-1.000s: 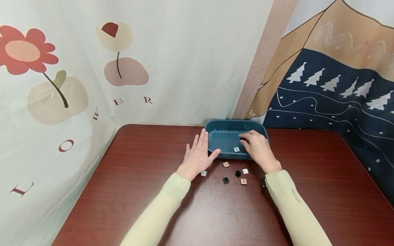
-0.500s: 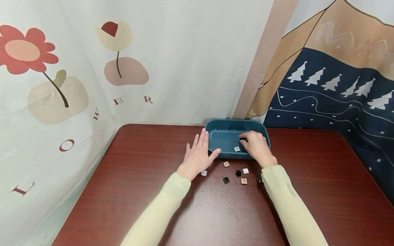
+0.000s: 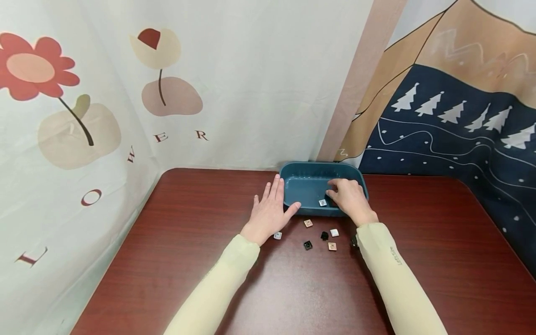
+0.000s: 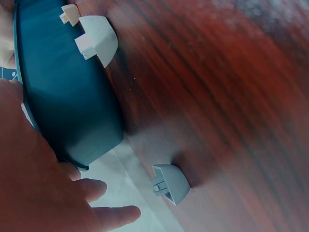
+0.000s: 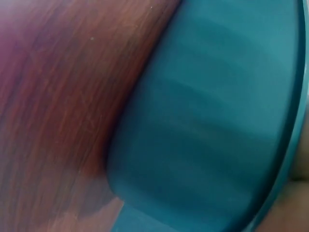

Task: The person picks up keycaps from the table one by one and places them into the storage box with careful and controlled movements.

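The deep teal plastic tray with rounded corners and a raised rim (image 3: 303, 186) lies between the hands. The left hand (image 3: 269, 211) has its fingers straight and spread against the tray's left end. The right hand (image 3: 353, 197) reaches inside, its thumb and forefinger curved but apart, a gap showing between the tips. Just left of that thumb sits a small square white cap with dark marking (image 3: 322, 203). Nearer the person than the fingers, on the red-brown wooden tabletop (image 3: 201, 232), lie small tan (image 3: 332, 246), black (image 3: 307, 245) and white (image 3: 334, 232) caps.
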Motion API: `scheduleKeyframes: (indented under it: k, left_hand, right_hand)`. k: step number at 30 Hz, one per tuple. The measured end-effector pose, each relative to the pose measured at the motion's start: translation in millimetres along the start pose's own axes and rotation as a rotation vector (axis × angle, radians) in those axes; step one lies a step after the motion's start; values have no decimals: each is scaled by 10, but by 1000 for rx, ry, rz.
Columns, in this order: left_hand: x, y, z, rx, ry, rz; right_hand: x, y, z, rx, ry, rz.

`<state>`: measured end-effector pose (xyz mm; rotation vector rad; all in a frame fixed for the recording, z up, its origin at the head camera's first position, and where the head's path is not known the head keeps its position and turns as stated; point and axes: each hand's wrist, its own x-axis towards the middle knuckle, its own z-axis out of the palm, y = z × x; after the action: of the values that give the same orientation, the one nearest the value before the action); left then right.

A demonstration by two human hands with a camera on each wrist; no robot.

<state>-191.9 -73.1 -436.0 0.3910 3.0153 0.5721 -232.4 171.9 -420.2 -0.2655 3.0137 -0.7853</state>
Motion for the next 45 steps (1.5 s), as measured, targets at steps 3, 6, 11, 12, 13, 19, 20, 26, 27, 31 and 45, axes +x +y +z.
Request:
scheduleKeyframes:
  k: [3,6,11,12,13,19,20,26,27,31,45]
  left_hand:
    - [1,1,-1,8,2,0]
    - [4,-5,5,12,2,-2]
    - [1,2,6,17,6,3]
    - [-1,4,6,16,7,4]
    - [-3,8,3,14,8,5]
    - [-3,15,0,1,5,2]
    - [-1,15,2,0,6,2]
    - [10,16,11,7,2,0]
    - [14,13,14,5,4,1]
    - [20,6,22,4,9,1]
    - [8,9,14,9,10,1]
  right_hand:
    - [-48,6,-4,-5,42,-24]
    - [-114,11,-17,-16,98,-63]
    - [-243,-6,-66,-21,171,-111]
    - [-269,-12,-75,-21,180,-114]
    - [-297,-19,-84,-21,187,-119]
    - [-468,-53,-106,-21,264,-188]
    - [-496,-53,-104,-21,278,-205]
    - [-676,-52,-89,-16,324,-297]
    - [-704,-53,-90,-18,330,-312]
    - [-799,-58,-94,-35,343,-367]
    - [-1134,-52,-56,-119,298,-432]
